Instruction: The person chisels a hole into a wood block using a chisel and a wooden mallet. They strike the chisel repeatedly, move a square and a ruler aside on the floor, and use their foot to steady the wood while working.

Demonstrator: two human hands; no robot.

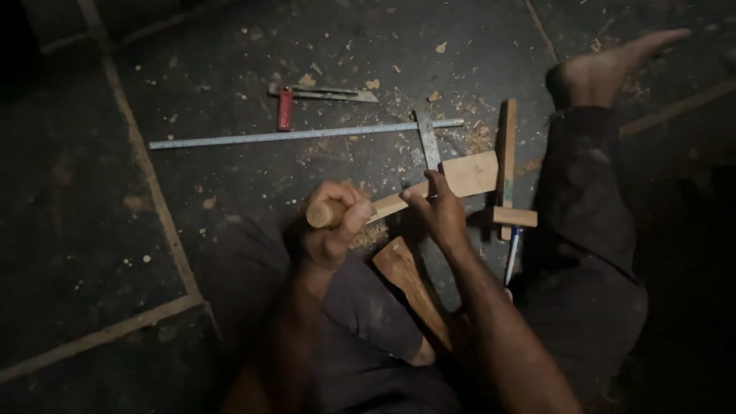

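Observation:
My left hand [331,226] is closed around a round wooden tool handle [320,213]. The tool's front end is hidden under my right hand [438,215]. That hand's fingers pinch down on a pale wooden strip [471,175] lying on the dark floor in front of my lap. A metal square blade [428,139] sticks out from behind the strip. A brown wooden block [406,280] rests on my thigh between my forearms.
A long steel ruler [307,134] lies across the floor, and a red-handled try square [285,107] lies beyond it. A wooden marking gauge [507,165] and a blue pen [512,257] lie at the right beside my leg. My bare foot [606,69] is at the upper right. Wood chips are scattered about.

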